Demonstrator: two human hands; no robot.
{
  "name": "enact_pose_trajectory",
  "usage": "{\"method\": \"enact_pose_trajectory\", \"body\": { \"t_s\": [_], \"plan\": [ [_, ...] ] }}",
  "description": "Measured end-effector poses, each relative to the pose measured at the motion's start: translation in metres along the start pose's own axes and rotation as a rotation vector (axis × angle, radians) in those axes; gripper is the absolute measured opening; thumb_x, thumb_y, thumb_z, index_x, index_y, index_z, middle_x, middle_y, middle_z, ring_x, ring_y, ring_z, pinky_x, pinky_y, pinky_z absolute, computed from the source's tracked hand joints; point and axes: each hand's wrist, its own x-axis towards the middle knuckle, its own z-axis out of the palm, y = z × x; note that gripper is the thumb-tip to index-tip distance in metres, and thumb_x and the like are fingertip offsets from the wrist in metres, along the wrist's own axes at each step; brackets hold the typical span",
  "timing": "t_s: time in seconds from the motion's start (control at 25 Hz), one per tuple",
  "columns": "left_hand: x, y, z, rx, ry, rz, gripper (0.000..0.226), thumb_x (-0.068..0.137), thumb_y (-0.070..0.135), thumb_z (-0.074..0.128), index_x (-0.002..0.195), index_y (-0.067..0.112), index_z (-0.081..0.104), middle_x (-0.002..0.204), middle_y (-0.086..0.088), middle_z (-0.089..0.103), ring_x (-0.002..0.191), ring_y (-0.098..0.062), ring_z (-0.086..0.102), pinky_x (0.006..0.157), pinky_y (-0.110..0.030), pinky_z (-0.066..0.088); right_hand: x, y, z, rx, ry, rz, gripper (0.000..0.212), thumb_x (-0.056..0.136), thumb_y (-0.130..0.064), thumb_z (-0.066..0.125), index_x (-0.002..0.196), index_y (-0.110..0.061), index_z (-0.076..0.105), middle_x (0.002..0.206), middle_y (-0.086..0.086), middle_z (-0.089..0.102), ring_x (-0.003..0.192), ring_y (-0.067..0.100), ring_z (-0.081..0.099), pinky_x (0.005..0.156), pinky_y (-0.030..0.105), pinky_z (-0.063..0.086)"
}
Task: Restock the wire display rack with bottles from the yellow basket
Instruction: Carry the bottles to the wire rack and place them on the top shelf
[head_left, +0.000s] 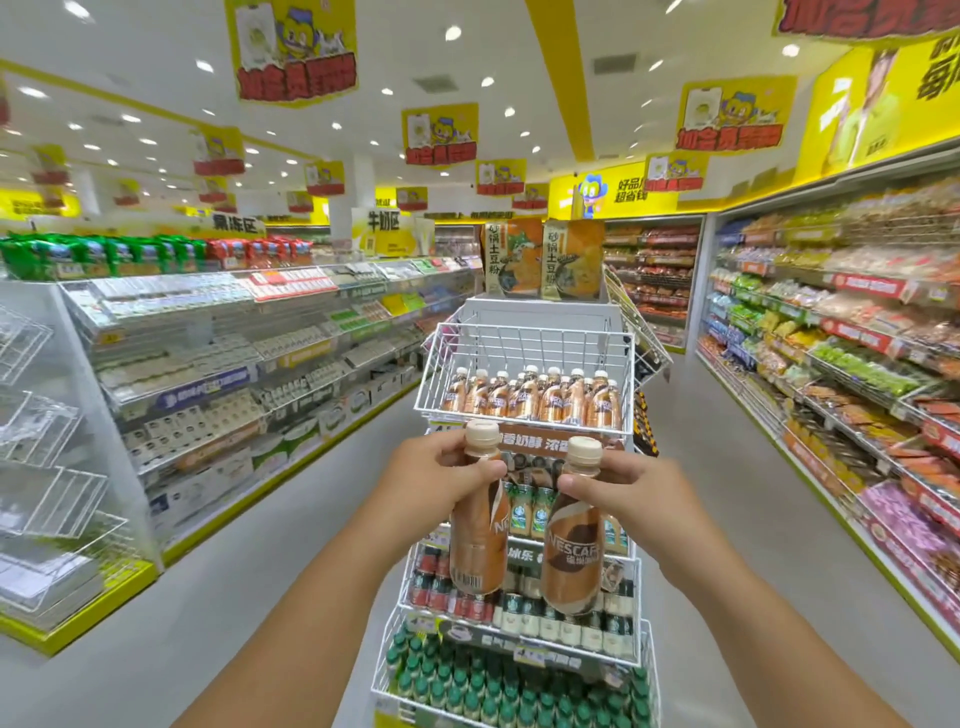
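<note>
Both hands (524, 483) grip upright bottles (478, 514) (caps up) before the wire rack (524, 338).

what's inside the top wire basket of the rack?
The top wire basket holds a row of brown coffee bottles with cream caps, upright, filling its lower front. Any rows behind are hidden by the front row.

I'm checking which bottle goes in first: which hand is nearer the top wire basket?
Left. The left hand sits just below the top wire basket's front rim; the right hand is slightly lower, toward its right end.
</note>
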Motion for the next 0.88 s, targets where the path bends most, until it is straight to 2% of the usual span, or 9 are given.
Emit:
{"method": "enact_pose_trajectory", "body": {
  "t_s": [0.12, 0.4, 0.52, 0.6, 0.64, 0.68, 0.72, 0.8, 0.88],
  "plan": [
    [0.056, -0.015, -0.007, 0.017, -0.007, -0.011, 0.021, 0.086, 0.022, 0.081, 0.104, 0.029, 0.076, 0.095, 0.014, 0.079, 0.084, 0.004, 0.072, 0.058, -0.007, 0.049, 0.056, 0.013, 0.012, 0.008, -0.007, -0.007, 0.014, 0.081, -0.026, 0.087, 0.092, -0.031, 0.082, 0.087, -0.014, 0.080, 0.080, 0.000, 0.075, 0.069, 0.020, 0.052],
    [0.204, -0.036, -0.029, 0.041, -0.013, -0.017, 0.021, 0.084, 0.021, 0.082, 0.103, 0.030, 0.077, 0.096, 0.012, 0.079, 0.092, -0.005, 0.074, 0.079, -0.024, 0.059, 0.207, 0.029, 0.022, -0.047, 0.003, -0.022, 0.013, 0.080, -0.028, 0.087, 0.092, -0.025, 0.082, 0.086, -0.012, 0.080, 0.081, 0.004, 0.075, 0.068, 0.021, 0.051],
    [0.259, -0.052, -0.043, 0.027, 0.019, -0.019, 0.020, 0.083, 0.021, 0.083, 0.101, 0.028, 0.078, 0.092, 0.013, 0.079, 0.086, -0.003, 0.074, 0.072, -0.021, 0.059, 0.263, 0.038, 0.033, -0.051, 0.009, 0.000, 0.016, 0.080, -0.026, 0.087, 0.095, -0.026, 0.081, 0.086, -0.014, 0.080, 0.080, 0.002, 0.075, 0.064, 0.018, 0.051],
    [0.294, -0.069, -0.052, 0.012, 0.021, -0.024, 0.022, 0.083, 0.021, 0.083, 0.104, 0.026, 0.078, 0.093, 0.012, 0.079, 0.087, -0.005, 0.075, 0.074, -0.024, 0.060, 0.301, 0.051, 0.043, -0.079, 0.023, 0.016, 0.026, 0.075, -0.036, 0.090, 0.098, -0.027, 0.081, 0.090, -0.014, 0.080, 0.089, 0.007, 0.075, 0.071, 0.024, 0.054],
    [0.311, -0.076, -0.055, 0.005, 0.016, -0.026, 0.022, 0.082, 0.021, 0.083, 0.104, 0.025, 0.078, 0.094, 0.012, 0.079, 0.089, -0.007, 0.075, 0.076, -0.026, 0.060, 0.318, 0.057, 0.049, -0.089, 0.038, 0.016, 0.038, 0.070, -0.044, 0.091, 0.102, -0.027, 0.081, 0.094, -0.014, 0.080, 0.093, 0.009, 0.074, 0.076, 0.028, 0.055],
    [0.329, -0.084, -0.058, -0.001, 0.007, -0.023, 0.022, 0.082, 0.022, 0.083, 0.103, 0.024, 0.078, 0.094, 0.011, 0.080, 0.090, -0.008, 0.075, 0.077, -0.027, 0.060, 0.335, 0.061, 0.055, -0.101, 0.058, 0.020, 0.048, 0.065, -0.050, 0.091, 0.105, -0.026, 0.080, 0.097, -0.013, 0.080, 0.095, 0.009, 0.074, 0.078, 0.028, 0.056],
    [0.349, -0.092, -0.061, -0.007, -0.004, -0.021, 0.020, 0.083, 0.022, 0.083, 0.103, 0.023, 0.078, 0.094, 0.010, 0.080, 0.090, -0.009, 0.075, 0.076, -0.025, 0.060, 0.354, 0.066, 0.060, -0.107, 0.074, 0.025, 0.050, 0.065, -0.051, 0.091, 0.106, -0.024, 0.079, 0.098, -0.012, 0.080, 0.094, 0.008, 0.073, 0.076, 0.026, 0.055],
    [0.387, -0.109, -0.066, -0.020, -0.039, -0.017, 0.018, 0.084, 0.019, 0.082, 0.102, 0.019, 0.077, 0.093, 0.007, 0.080, 0.087, -0.006, 0.075, 0.066, -0.017, 0.057, 0.386, 0.074, 0.073, -0.129, 0.097, 0.044, 0.033, 0.072, -0.041, 0.091, 0.099, -0.025, 0.080, 0.092, -0.012, 0.080, 0.089, 0.006, 0.073, 0.070, 0.022, 0.052],
    [0.423, -0.126, -0.069, -0.033, -0.093, -0.018, 0.017, 0.085, 0.014, 0.080, 0.102, 0.016, 0.076, 0.091, 0.006, 0.079, 0.074, 0.005, 0.072, 0.055, -0.009, 0.050, 0.414, 0.078, 0.087, -0.141, 0.128, 0.058, 0.023, 0.075, -0.035, 0.090, 0.094, -0.026, 0.080, 0.089, -0.014, 0.080, 0.090, 0.007, 0.074, 0.073, 0.025, 0.053]
  ]
}}
